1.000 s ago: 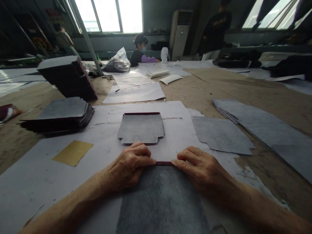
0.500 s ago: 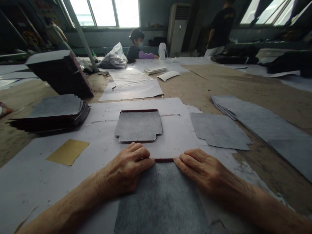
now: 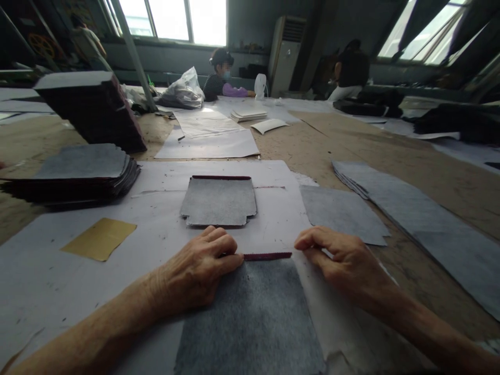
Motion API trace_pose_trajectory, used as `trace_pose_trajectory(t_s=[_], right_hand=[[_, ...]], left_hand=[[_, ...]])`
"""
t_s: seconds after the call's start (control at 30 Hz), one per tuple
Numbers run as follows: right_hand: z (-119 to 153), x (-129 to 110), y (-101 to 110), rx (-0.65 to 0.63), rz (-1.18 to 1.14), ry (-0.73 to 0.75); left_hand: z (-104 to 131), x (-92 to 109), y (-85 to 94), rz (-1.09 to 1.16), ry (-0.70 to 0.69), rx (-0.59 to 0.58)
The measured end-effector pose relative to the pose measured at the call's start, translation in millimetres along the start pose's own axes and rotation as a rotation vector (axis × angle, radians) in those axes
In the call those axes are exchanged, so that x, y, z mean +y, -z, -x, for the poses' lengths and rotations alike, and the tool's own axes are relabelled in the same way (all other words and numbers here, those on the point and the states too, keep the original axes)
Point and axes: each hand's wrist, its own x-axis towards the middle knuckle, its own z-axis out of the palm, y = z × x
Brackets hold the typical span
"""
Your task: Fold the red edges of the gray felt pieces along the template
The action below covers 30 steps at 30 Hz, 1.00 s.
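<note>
A grey sheet [image 3: 250,317] with a narrow dark red folded strip [image 3: 269,255] along its far edge lies in front of me on white paper. My left hand [image 3: 207,265] rests on the sheet's far left corner, its fingers closed over the end of the strip. Just off the strip's right end is my right hand [image 3: 336,260], lifted slightly, its thumb and fingertips drawn close together; whether anything is between them is too small to tell. Beyond my hands sits a smaller grey piece [image 3: 219,201] with notched corners and dark red edges.
Left, a stack of grey pieces [image 3: 84,161], a tall tilted stack [image 3: 89,107] and a yellow card [image 3: 99,239]. Right, a notched grey piece [image 3: 344,211] and long grey sheets [image 3: 422,219]. A plastic bag [image 3: 183,89] and several people are farther back.
My right hand has moved right, off the strip's end, and lifted, showing more of the red strip. My left hand stays on the corner. The person at the back right has bent down.
</note>
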Motion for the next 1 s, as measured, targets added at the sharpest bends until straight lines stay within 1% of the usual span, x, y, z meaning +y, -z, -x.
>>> trace_pose_trajectory(t_s=[0.03,0.07,0.13,0.2,0.3,0.37,0.5,0.67,0.77,0.87,1.0], right_hand=[[-3,-2,-1,0.046,0.037,0.004],[-6,-6,-3,0.096,0.083,0.049],[-9,-16,-14,0.149,0.151,0.212],[-9,-29,-27,0.113,0.165,0.358],[-7,-43,-45,0.020,0.156,0.458],[-5,-44,-50,0.010,0.143,0.474],[-5,-38,-50,0.025,0.100,0.477],[-7,-36,-48,-0.008,0.092,0.496],[-9,-39,-46,-0.080,0.147,0.489],[-13,-41,-45,-0.174,0.229,0.461],[-20,-46,-44,-0.269,0.301,0.473]], left_hand=[[1,0,0.2,-0.001,0.005,-0.009],[1,0,0.3,-0.003,0.009,-0.017],[3,0,0.3,-0.009,0.018,-0.038],[4,0,0.0,-0.013,0.018,-0.054],[3,-1,0.2,-0.005,0.022,-0.052],[3,-2,1.7,0.029,0.029,-0.026],[10,-9,8.8,0.159,0.081,0.043],[27,-14,17.6,0.135,0.117,0.073],[32,-14,20.2,0.085,0.104,0.072],[32,-13,21.4,0.020,0.063,0.039],[31,-11,21.3,-0.068,0.010,0.015]])
